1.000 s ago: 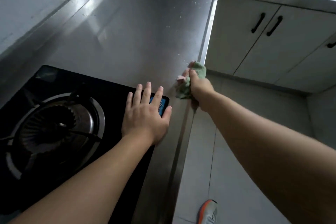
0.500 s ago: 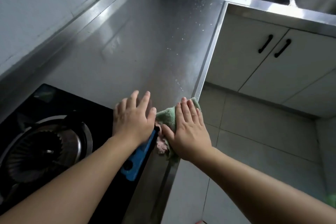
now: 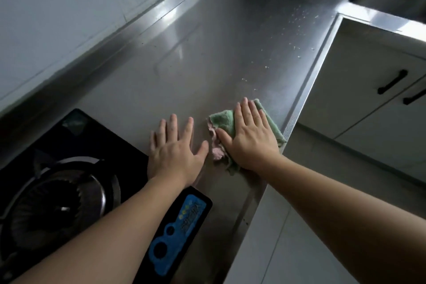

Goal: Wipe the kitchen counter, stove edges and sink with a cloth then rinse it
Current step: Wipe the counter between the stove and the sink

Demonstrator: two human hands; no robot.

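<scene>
A: The fingers (image 3: 247, 113) of the right hand (image 3: 250, 138) are straight and close together, pressed flat on the green cloth (image 3: 222, 121). They curl round nothing; the palm pins the cloth to the steel surface (image 3: 207, 53).

B: And the left hand (image 3: 175, 150)?

A: Flat as well, fingers spread and straight, holding nothing. It rests on the surface just beside the cloth, at about nine o'clock from it, with the thumb nearly reaching the cloth's pink edge (image 3: 217, 152).

B: Where does the cloth sit on the surface?

A: Near the front edge, which runs just to its three o'clock side. Green shows past the fingertips at twelve o'clock and beside the wrist at five; the pink part peeks out at seven o'clock under the thumb.

B: The stove?

A: The black stove (image 3: 96, 136) lies at eight o'clock from the left hand, the heel of that hand at its corner. Its burner (image 3: 57, 205) is at the lower left, and a blue label (image 3: 177, 230) shows between the two forearms at six o'clock.

B: The sink?

A: The sink (image 3: 378, 0) is far off at one o'clock, in the top right corner. Water droplets (image 3: 297, 27) speckle the surface between it and the cloth. White cabinet doors with black handles (image 3: 391, 82) stand at three o'clock, below the sink's rim.
</scene>
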